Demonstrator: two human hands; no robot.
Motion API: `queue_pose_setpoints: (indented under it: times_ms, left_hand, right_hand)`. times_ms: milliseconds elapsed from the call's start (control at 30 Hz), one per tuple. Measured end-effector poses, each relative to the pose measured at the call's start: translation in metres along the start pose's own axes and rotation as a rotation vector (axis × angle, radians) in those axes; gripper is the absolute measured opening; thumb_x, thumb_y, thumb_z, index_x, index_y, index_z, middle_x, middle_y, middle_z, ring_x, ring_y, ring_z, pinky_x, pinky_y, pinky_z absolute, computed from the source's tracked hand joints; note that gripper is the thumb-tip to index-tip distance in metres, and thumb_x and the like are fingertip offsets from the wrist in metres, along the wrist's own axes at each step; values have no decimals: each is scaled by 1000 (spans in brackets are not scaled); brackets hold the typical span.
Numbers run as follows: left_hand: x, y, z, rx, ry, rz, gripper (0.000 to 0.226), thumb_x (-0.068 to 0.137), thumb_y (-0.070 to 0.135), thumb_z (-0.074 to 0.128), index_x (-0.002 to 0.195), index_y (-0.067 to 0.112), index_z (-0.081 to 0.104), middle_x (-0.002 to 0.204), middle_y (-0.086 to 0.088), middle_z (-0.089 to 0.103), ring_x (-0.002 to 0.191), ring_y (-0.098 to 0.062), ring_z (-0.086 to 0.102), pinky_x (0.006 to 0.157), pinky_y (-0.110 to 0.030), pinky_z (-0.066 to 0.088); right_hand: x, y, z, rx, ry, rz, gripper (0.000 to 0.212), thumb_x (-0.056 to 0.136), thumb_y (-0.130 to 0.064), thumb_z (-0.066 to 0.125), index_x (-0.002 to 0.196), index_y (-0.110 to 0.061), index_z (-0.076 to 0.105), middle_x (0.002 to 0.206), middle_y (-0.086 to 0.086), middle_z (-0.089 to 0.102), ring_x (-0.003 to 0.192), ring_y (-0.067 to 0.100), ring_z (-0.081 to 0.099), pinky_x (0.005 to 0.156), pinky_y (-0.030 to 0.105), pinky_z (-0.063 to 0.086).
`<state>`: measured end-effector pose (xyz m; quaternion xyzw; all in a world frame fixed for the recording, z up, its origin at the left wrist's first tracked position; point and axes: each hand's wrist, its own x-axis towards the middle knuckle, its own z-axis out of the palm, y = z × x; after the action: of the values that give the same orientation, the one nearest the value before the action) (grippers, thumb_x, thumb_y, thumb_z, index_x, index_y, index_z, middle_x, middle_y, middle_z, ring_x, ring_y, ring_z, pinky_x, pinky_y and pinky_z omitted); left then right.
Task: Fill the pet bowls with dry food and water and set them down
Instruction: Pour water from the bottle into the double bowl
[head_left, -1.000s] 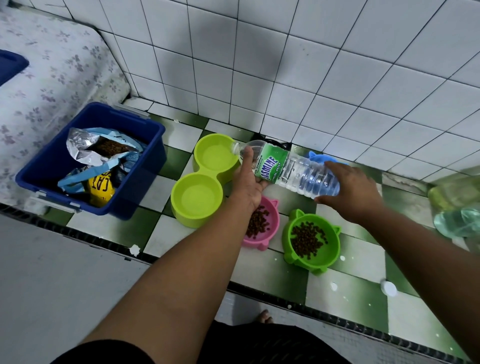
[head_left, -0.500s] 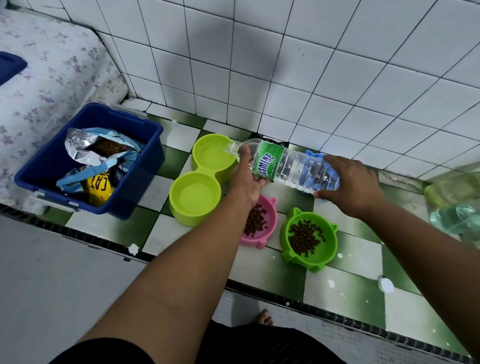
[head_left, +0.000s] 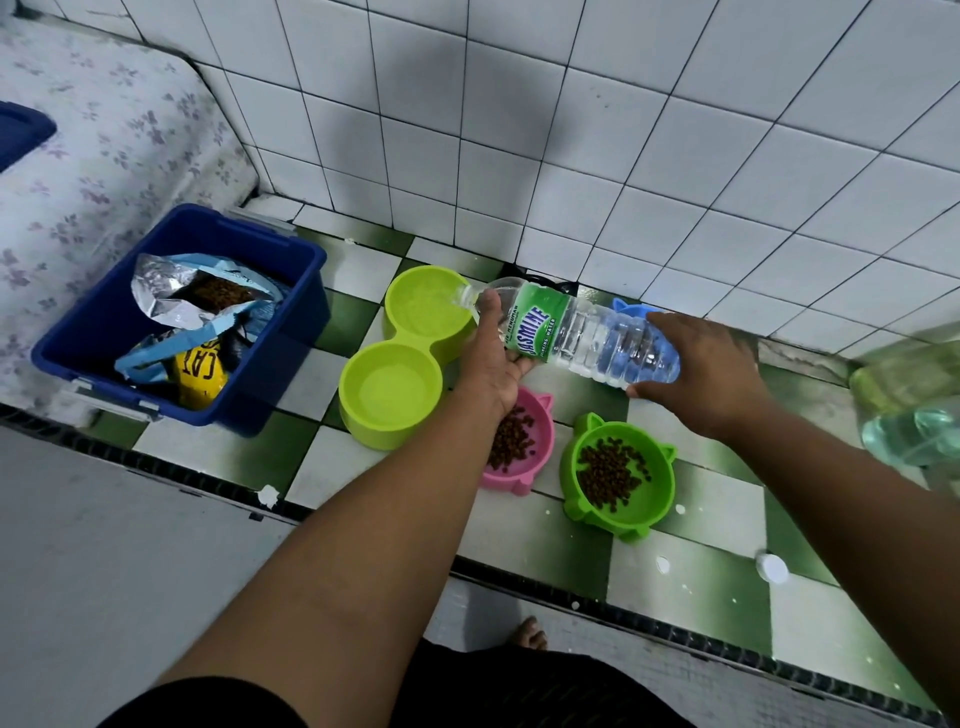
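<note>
Left hand (head_left: 496, 358) grips bottle (head_left: 571, 332) neck, right hand (head_left: 701, 371) its base; far bowl (head_left: 428, 306) may overflow if tilt holds.

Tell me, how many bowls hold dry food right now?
2: a pink bowl under the left wrist, and a green bowl to its right. A blue bowl behind the bottle is mostly hidden, so its contents are unknown.

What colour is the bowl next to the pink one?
Green, with dry food inside: the green bowl, clearest in the head view.
</note>
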<state>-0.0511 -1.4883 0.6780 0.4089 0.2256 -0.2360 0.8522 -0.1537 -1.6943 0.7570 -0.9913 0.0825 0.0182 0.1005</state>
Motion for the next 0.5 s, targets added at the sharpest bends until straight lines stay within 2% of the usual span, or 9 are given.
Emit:
queue_pose_setpoints:
  times_ms: [133,233,400,433,500]
  left_hand:
    - [-4,3,2,30,4,15,48,93,54,66,119,14,59,123,-20,68,107,-34,69,96,-55,57]
    - [-9,15,10,73,27,77,58,90,50,72,129,8,61,117,-14,70,102,-31,70,85,-49,62]
    - [-21,29,25,169,12,200,38,89,44,76,108,11,73,97,-4,75,91,-29,70,92,-56,58]
    - [-25,32,30,186,12,217,41,86,46,78,108,11,73,98,-5,75,90,-29,70,91,-56,59]
    - [-33,38,38,221,3,236,65,71,54,85,113,7,71,101,-8,75,88,-28,71,86,-56,60]
  right_hand:
    - [-4,1,5,60,15,25,85,65,-50,84,140,-32,49,138,-1,57,125,30,51,100,51,45]
    - [-7,2,12,193,40,50,89,65,-43,88,143,-27,47,142,3,54,127,32,51,103,52,44]
    - [-17,0,25,384,106,56,86,67,-30,91,142,-17,49,139,10,55,126,31,51,104,45,42]
    - [-18,-1,26,410,116,48,85,67,-29,91,141,-16,50,138,10,55,125,31,51,103,41,40]
    - [-22,-1,29,449,124,46,85,67,-27,91,141,-15,49,139,11,54,127,30,50,101,33,37]
